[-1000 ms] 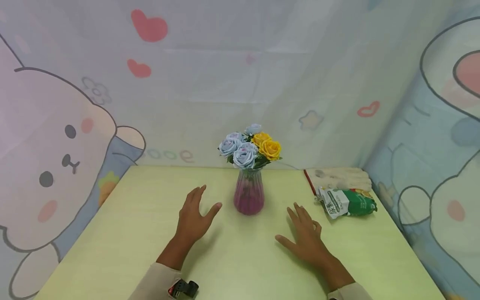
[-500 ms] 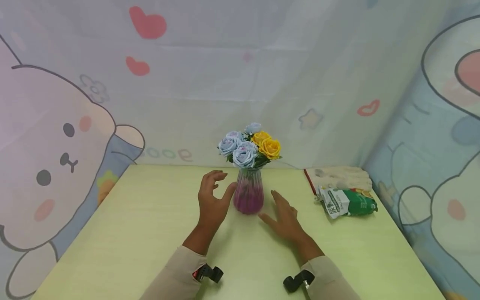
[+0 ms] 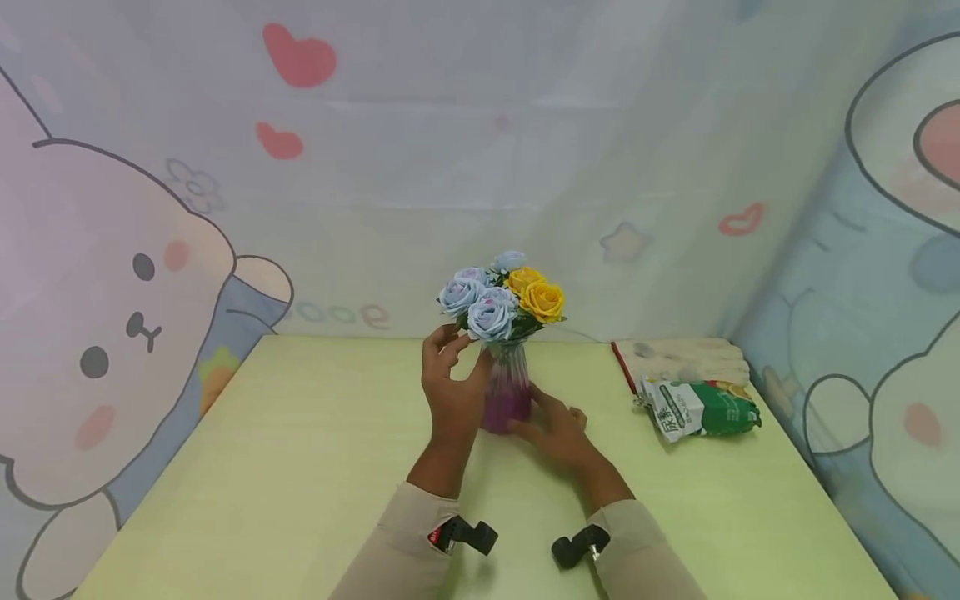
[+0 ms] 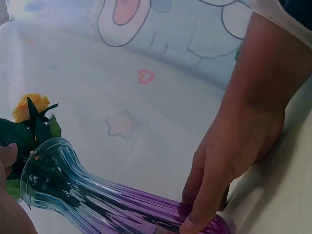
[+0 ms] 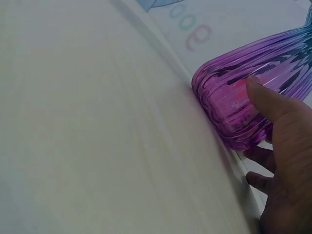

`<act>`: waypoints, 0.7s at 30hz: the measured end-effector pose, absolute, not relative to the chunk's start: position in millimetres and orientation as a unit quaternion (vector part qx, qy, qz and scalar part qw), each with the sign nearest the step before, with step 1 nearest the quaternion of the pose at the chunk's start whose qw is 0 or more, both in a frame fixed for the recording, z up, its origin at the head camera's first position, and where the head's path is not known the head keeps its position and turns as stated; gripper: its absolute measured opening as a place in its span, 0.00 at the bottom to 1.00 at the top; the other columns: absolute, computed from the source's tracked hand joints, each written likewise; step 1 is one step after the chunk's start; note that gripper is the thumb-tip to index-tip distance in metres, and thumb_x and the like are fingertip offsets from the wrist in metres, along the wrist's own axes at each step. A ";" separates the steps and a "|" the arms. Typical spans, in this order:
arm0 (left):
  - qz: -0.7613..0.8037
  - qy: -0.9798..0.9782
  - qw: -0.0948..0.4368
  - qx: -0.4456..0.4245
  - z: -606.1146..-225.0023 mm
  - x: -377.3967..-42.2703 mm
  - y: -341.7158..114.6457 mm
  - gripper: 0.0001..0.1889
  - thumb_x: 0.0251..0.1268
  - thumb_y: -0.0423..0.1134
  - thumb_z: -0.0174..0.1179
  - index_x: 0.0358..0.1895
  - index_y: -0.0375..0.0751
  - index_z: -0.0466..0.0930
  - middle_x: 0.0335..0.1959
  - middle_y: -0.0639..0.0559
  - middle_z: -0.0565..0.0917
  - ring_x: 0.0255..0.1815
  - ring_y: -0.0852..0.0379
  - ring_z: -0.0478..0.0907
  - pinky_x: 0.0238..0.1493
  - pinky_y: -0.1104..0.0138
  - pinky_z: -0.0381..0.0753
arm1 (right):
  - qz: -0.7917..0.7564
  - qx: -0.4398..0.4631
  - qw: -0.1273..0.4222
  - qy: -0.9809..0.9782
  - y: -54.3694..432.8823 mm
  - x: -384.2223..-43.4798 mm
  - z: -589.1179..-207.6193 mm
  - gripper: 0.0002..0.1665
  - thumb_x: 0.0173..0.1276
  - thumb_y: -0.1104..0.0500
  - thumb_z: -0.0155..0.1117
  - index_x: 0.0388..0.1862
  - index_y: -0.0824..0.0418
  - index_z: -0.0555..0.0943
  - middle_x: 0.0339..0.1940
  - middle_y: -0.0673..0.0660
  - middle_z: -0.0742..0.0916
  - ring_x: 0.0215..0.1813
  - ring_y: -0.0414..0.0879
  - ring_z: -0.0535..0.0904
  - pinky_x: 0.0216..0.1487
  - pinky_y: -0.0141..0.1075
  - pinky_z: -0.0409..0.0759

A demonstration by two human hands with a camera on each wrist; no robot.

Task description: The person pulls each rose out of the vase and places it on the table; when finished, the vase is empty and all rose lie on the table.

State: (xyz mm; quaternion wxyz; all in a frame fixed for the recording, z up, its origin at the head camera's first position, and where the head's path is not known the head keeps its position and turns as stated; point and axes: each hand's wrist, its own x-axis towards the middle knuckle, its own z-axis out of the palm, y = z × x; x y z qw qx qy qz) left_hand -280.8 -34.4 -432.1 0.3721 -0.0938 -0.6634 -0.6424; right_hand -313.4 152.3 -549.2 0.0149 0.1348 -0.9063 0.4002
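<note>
A glass vase [image 3: 507,400], clear at the neck and purple at the base, stands upright on the table. Light blue roses [image 3: 491,317] and yellow roses [image 3: 543,302] with green leaves fill its mouth. My right hand [image 3: 562,432] grips the lower body from the right; in the right wrist view its thumb [image 5: 265,97] lies across the purple glass. My left hand [image 3: 453,400] is at the left of the neck, bent fingers and thumb spread apart just below the blue blooms. In the left wrist view a fingertip [image 4: 7,155] overlaps the leaves [image 4: 41,129] by the rim.
To the right on the pale yellow table [image 3: 300,467] lie a green and white packet [image 3: 701,408] and, behind it, a whitish glove [image 3: 682,358] with a red edge. A cartoon-printed cloth [image 3: 390,167] hangs behind the table and along its sides.
Both hands have moved inward to the vase from either side. The right hand has taken hold of its lower body; the left has come up beside the neck and flowers.
</note>
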 end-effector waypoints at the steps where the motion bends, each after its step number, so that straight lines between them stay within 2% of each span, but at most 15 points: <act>1: -0.643 -0.664 0.372 -0.090 -430.6 -281.1 -33.8 0.13 0.68 0.33 0.75 0.53 0.35 0.93 0.67 0.39 0.80 0.73 0.41 0.76 0.69 0.50 0.74 | 0.401 0.134 0.017 -0.906 150.8 -313.9 -549.2 0.54 0.77 0.30 0.66 0.90 0.55 0.61 0.87 0.57 0.73 0.87 0.60 0.68 0.82 0.68 0.44; 5: -0.637 -0.678 0.359 -0.078 -430.9 -284.5 -29.8 0.13 0.69 0.36 0.76 0.53 0.36 0.94 0.68 0.40 0.79 0.72 0.43 0.75 0.74 0.45 0.77 | 0.408 0.125 0.025 -0.904 147.1 -312.3 -547.5 0.52 0.77 0.31 0.67 0.89 0.56 0.64 0.85 0.58 0.75 0.86 0.61 0.70 0.82 0.68 0.44; 11: -0.627 -0.683 0.369 -0.069 -431.2 -287.8 -28.0 0.12 0.69 0.36 0.76 0.51 0.36 0.94 0.68 0.38 0.79 0.70 0.41 0.74 0.75 0.39 0.75 | 0.399 0.120 0.030 -0.908 145.1 -308.7 -546.4 0.52 0.77 0.33 0.68 0.89 0.56 0.65 0.84 0.58 0.76 0.86 0.59 0.71 0.83 0.67 0.44; 18: -0.621 -0.684 0.378 -0.058 -430.8 -295.7 -29.8 0.07 0.66 0.33 0.77 0.44 0.34 0.95 0.69 0.38 0.79 0.69 0.38 0.72 0.71 0.42 0.72 | 0.407 0.122 0.033 -0.905 144.8 -307.2 -545.8 0.51 0.77 0.36 0.70 0.88 0.58 0.66 0.84 0.59 0.76 0.86 0.60 0.70 0.83 0.69 0.43; 21: -0.621 -0.687 0.372 -0.053 -428.4 -294.7 -28.1 0.09 0.67 0.34 0.77 0.46 0.35 0.95 0.70 0.38 0.78 0.70 0.38 0.70 0.72 0.41 0.72 | 0.405 0.123 0.035 -0.905 145.4 -308.7 -546.9 0.51 0.77 0.35 0.70 0.88 0.58 0.66 0.84 0.58 0.76 0.86 0.60 0.71 0.83 0.69 0.44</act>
